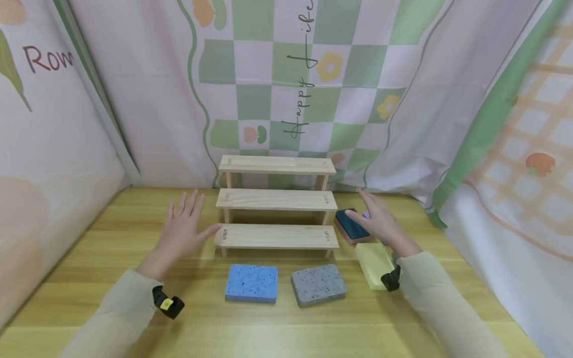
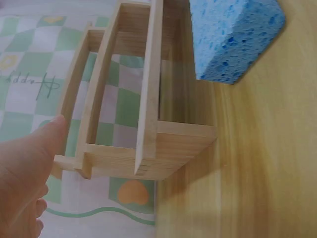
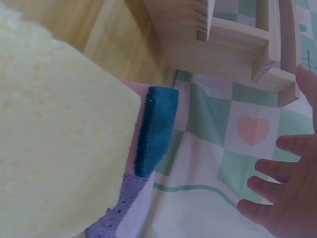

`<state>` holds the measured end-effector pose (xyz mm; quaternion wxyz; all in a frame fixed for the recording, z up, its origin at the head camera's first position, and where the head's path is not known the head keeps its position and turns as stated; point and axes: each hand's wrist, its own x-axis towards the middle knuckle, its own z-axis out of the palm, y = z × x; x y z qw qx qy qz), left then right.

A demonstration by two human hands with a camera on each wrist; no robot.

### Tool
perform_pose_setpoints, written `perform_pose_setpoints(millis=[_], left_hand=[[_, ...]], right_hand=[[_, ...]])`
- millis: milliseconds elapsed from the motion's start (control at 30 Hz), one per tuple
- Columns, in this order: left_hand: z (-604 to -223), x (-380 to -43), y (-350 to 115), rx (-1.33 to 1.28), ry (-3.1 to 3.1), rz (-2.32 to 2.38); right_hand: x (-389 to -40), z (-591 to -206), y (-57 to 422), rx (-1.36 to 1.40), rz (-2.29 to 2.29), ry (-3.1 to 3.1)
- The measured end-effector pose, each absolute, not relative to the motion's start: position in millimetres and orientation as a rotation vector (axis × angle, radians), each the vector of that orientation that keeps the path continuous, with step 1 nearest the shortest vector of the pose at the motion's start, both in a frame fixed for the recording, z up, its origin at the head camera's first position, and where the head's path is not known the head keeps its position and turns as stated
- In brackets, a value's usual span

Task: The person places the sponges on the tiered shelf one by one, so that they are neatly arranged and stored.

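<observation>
The purple sponge [image 3: 130,192] is mostly hidden; in the head view just a tiny bit peeks out by the right hand [image 1: 380,220], and in the right wrist view the yellow sponge [image 1: 371,261] covers part of it; the yellow sponge is partly behind the little black camera [image 1: 391,279] on the right wrist, and it runs off the side of the right wrist view; a small grayish bit near the right sleeve [image 1: 423,276] is too covered to make out; the left wrist view cuts off the tops of the blue sponge [image 1: 251,282] and the wooden shelf [image 1: 277,199]; the shelf is pale, with three flat boards like stairs; the blue sponge and the gray sponge [image 1: 319,285] are chunky blocks with dark specks; the two-color sponge [image 1: 351,226] is dark blue-green on top and pink below; the shelf stands on the table [image 1: 201,333] between the hands, with the blue and gray sponges lying apart in front of it; the two-color sponge sits near its end, by the right thumb; the left hand [image 1: 181,229] has its thumb near the lowest board, but touching is hard to tell; both hands have their fingers spread and hold nothing.
</observation>
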<state>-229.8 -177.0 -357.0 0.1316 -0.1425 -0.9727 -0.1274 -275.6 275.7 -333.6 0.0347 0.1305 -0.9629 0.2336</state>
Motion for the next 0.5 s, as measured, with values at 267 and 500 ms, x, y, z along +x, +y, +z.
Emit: perform_pose_setpoints(millis=[267, 500], left_hand=[[-364, -227, -175, -0.426, -2.863, -0.403], [-375, -224, -173, -0.431, -2.897, -0.447]], right_hand=[[-275, -346, 278, 0.475, 0.703, -2.936], [-277, -361, 277, 0.516, 0.723, -2.942]])
